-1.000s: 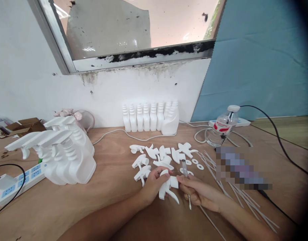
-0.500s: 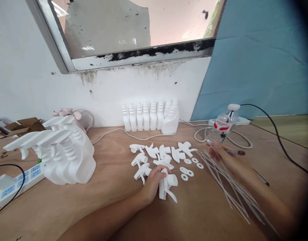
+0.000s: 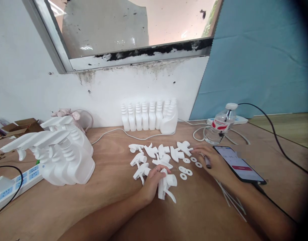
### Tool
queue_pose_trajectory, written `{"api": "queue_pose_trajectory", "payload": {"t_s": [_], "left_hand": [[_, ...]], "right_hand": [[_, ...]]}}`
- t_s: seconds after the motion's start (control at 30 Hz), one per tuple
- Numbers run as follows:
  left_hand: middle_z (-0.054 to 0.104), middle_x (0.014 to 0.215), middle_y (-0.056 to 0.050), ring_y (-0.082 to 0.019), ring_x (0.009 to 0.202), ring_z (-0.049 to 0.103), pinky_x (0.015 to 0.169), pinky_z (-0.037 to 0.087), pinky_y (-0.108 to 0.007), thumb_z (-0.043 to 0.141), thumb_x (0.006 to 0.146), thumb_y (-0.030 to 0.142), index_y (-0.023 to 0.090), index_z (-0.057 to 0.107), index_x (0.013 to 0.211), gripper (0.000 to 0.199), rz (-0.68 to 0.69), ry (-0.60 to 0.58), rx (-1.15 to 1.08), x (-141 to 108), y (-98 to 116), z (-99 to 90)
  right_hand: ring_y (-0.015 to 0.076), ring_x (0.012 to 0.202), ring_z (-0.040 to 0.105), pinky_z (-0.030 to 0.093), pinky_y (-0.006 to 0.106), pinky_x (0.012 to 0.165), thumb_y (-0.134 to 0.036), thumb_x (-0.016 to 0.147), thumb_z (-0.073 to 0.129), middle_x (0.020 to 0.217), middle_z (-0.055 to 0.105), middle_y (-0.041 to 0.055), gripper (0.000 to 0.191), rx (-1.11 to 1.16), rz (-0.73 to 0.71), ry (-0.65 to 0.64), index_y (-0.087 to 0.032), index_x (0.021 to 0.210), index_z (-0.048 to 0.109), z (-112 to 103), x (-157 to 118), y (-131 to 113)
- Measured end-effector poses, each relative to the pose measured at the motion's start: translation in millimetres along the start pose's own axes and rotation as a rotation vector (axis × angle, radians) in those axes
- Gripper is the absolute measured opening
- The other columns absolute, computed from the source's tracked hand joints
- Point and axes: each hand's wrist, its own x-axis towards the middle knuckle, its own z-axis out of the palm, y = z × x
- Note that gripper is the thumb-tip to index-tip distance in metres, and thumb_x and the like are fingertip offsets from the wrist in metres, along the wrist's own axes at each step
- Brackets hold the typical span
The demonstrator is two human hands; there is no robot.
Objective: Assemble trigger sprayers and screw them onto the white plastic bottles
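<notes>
My left hand (image 3: 154, 182) is closed round a white spray trigger head (image 3: 166, 184), its lever pointing down to the right. Near the ring gaskets (image 3: 198, 165), my right hand (image 3: 206, 160) hovers with a dark brown pen-like object (image 3: 207, 162) between its fingers. Several loose trigger heads (image 3: 151, 150) lie on the table just beyond my left hand. Thin white tubes (image 3: 230, 197) lie partly hidden under my right forearm.
White bottles (image 3: 145, 117) stand by the wall. Bottles with trigger heads (image 3: 76, 160) stand at left beside a power strip (image 3: 23, 180). A water bottle (image 3: 220, 125) and a lit phone (image 3: 239, 164) are at right.
My right hand has moved left and down, from over the white tubes to beside the ring gaskets. The phone now shows its lit screen. My left hand keeps its hold.
</notes>
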Motion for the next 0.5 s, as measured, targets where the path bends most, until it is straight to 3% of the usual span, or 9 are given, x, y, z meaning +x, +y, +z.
{"api": "queue_pose_trajectory", "payload": {"t_s": [0.1,0.27,0.37,0.5], "left_hand": [[0.053,0.061,0.001,-0.010,0.047,0.047,0.043,0.038,-0.021,0.052,0.075,0.033,0.014,0.054,0.091,0.025,-0.016,0.000,0.002,0,1,1.3],[0.053,0.060,0.001,-0.011,0.046,0.047,0.042,0.037,-0.021,0.052,0.073,0.034,0.014,0.053,0.090,0.026,-0.007,-0.004,-0.007,0,2,3.3],[0.053,0.060,0.001,-0.011,0.045,0.048,0.041,0.037,-0.020,0.053,0.072,0.036,0.014,0.053,0.088,0.027,-0.014,0.007,0.004,1,2,2.7],[0.054,0.060,0.001,-0.010,0.046,0.048,0.043,0.038,-0.020,0.053,0.074,0.035,0.014,0.054,0.089,0.026,-0.010,0.002,0.005,2,-2,-0.2]], "right_hand": [[0.0303,0.098,0.055,0.041,0.045,0.088,-0.018,0.070,0.055,0.102,0.063,0.0103,0.027,-0.100,-0.061,-0.128,-0.022,0.091,0.071,10,-3,-1],[0.0259,0.092,0.054,0.041,0.041,0.081,-0.002,0.068,0.042,0.098,0.060,0.0093,0.067,-0.312,-0.111,-0.270,-0.029,0.127,0.057,20,-6,-9],[0.0260,0.097,0.055,0.039,0.042,0.086,-0.016,0.083,0.042,0.103,0.062,0.0097,0.052,-0.253,-0.112,-0.224,-0.028,0.133,0.050,17,-3,-15],[0.0282,0.103,0.055,0.038,0.042,0.091,-0.038,0.087,0.046,0.112,0.061,0.0116,0.037,-0.093,0.074,-0.043,-0.022,0.120,0.054,9,2,-15]]}}
